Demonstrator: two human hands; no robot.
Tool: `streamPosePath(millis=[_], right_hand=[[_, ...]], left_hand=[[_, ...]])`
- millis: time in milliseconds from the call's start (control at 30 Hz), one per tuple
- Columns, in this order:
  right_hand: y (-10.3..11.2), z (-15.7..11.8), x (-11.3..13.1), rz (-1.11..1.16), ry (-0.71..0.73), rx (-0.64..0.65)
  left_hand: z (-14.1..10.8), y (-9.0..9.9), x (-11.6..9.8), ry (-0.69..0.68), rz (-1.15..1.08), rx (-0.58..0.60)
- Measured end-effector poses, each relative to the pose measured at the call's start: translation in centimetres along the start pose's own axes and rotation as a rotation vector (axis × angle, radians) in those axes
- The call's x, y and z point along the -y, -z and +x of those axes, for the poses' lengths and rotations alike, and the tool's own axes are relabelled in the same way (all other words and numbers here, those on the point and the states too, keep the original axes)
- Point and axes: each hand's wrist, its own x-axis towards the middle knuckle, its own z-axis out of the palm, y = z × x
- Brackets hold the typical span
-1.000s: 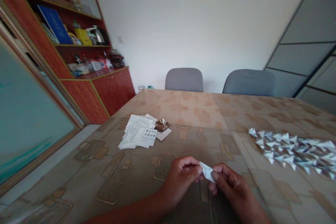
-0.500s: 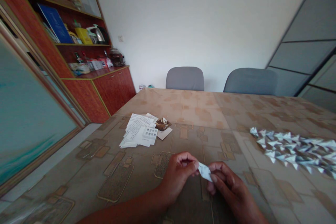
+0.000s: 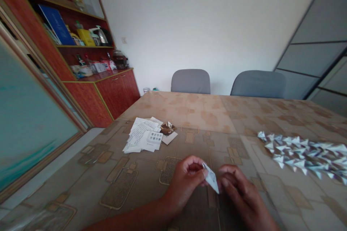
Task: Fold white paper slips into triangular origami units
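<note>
My left hand (image 3: 187, 178) is closed in a pinch, thumb and fingers on a small folded piece of white paper (image 3: 211, 178). The paper is tilted above the table, with a pointed corner toward the lower right. Close by on its right is my right hand (image 3: 240, 191), fingers curled in and thumb near the index finger. Nothing shows in its grip; whether a fingertip touches the paper's edge I cannot tell. Farther right, several pointed folded paper pieces (image 3: 303, 151) stand in rows. Flat printed paper slips (image 3: 142, 135) are piled to the left, beyond my left hand.
A brown, crumpled-looking item (image 3: 168, 128) rests beside the slips. The table (image 3: 195, 104) has a patterned cover. Two grey chairs (image 3: 190, 81) stand at its far side. A red-brown cabinet (image 3: 119, 90) with bottles and a kettle is at the left.
My right fingers have come off the paper's right end and drawn slightly right. The paper has turned in my left hand and now shows a longer, pointed shape.
</note>
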Motion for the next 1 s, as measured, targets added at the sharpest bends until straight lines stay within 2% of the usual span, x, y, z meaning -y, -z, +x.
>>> streamPosePath(millis=[67, 167, 267, 367, 533, 867, 1000], right_hand=[[0.6, 0.1, 0.1, -0.082, 0.067, -0.005], [1.2, 0.3, 0.4, -0.171, 0.172, 0.055], [1.4, 0.5, 0.8, -0.201, 0.248, 0.136], [1.4, 0.7, 0.9, -0.200, 0.298, 0.153], [1.4, 0.7, 0.4, -0.234, 0.332, 0.155], [1.4, 0.7, 0.1, -0.329, 0.366, 0.123], [1.7, 0.7, 0.5, -0.367, 0.374, 0.159]], left_hand=[[0.0, 0.0, -0.2, 0.000, 0.028, 0.006], [-0.1, 0.0, -0.4, -0.001, 0.087, 0.020], [-0.3, -0.1, -0.5, 0.008, 0.116, 0.020], [-0.3, -0.1, -0.3, 0.021, 0.119, 0.006], [-0.2, 0.0, 0.3, 0.048, 0.119, -0.004], [-0.1, 0.3, 0.9, 0.061, 0.098, 0.054], [-0.1, 0.3, 0.8, 0.066, 0.061, 0.060]])
